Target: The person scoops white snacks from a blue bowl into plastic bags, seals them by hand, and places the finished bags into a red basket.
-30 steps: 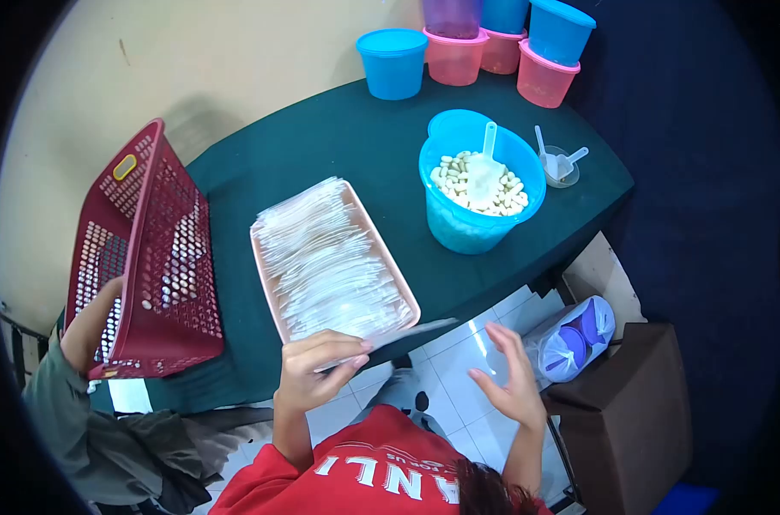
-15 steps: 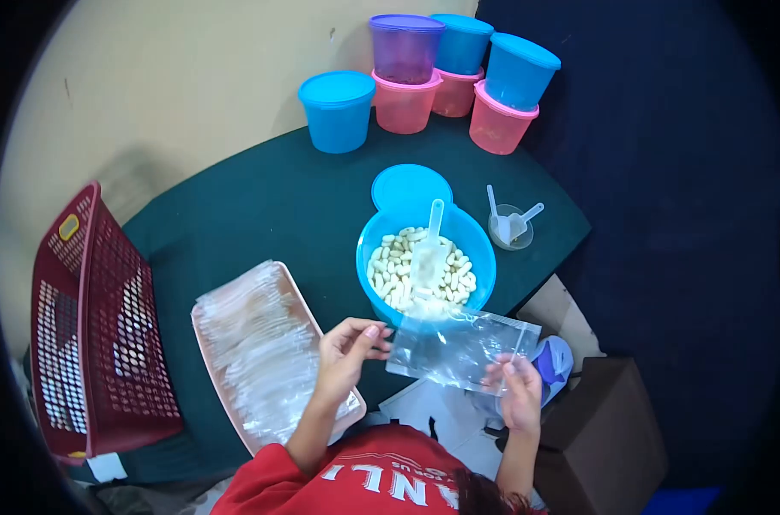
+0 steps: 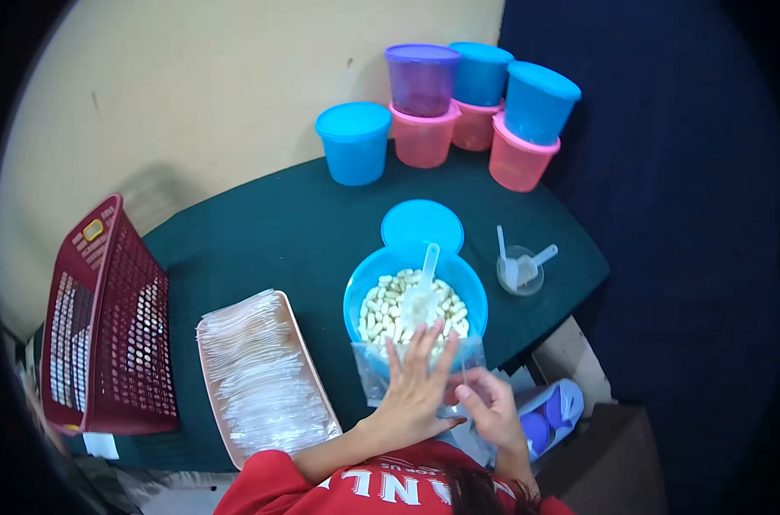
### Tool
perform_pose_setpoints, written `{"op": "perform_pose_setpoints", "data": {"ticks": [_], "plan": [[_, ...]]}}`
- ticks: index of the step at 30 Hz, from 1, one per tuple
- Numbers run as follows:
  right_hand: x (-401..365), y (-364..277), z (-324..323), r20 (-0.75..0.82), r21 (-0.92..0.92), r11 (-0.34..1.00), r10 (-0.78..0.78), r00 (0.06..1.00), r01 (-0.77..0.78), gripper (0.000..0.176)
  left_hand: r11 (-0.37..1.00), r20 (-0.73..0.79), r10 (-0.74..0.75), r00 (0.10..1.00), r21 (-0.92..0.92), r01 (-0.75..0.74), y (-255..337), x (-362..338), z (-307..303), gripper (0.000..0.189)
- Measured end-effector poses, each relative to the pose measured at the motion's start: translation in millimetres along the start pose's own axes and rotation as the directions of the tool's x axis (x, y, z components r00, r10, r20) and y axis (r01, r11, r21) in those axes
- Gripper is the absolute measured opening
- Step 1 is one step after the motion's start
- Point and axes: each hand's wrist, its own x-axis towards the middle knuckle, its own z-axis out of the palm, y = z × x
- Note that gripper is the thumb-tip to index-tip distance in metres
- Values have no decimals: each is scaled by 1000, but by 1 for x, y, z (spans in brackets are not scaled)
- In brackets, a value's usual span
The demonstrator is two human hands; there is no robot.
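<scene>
A clear plastic bag (image 3: 371, 371) lies across the near side of a blue tub (image 3: 353, 302). My left hand (image 3: 414, 388) rests flat on the bag, its fingers spread toward the tub's mouth. At the bag's right side, my right hand (image 3: 490, 410) is closed, with thumb and fingers pinching the plastic. Inside the tub are many white, capsule-shaped pieces (image 3: 381, 309). A translucent scoop (image 3: 421, 296) stands among them, its handle leaning on the far rim. My left hand hides part of the bag and the tub's near edge.
A pink tray (image 3: 308, 352) of stacked clear bags (image 3: 266, 386) sits at left, beside a maroon basket (image 3: 115, 326). Behind the tub lies a blue lid (image 3: 423, 225). A small cup (image 3: 520, 271) holding scoops stands right. Several lidded tubs (image 3: 353, 146) line the back.
The bag has moved left and down against the tub's near side. My left hand has gone from pinching its left edge to lying spread over it. The view has shifted slightly.
</scene>
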Motion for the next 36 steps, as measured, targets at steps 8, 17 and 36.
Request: {"op": "perform_pose_setpoints", "data": {"ticks": [8, 17, 36], "plan": [[62, -21, -43, 403, 38, 893, -424, 811, 448, 52, 945, -205, -292, 934, -212, 248, 2, 17, -3, 113], [99, -16, -63, 628, -30, 450, -686, 367, 893, 43, 834, -237, -376, 896, -508, 215, 24, 4, 11, 110], [101, 18, -39, 501, 100, 378, -819, 282, 920, 30, 392, -331, -613, 717, -916, -87, 55, 15, 72, 89]]}}
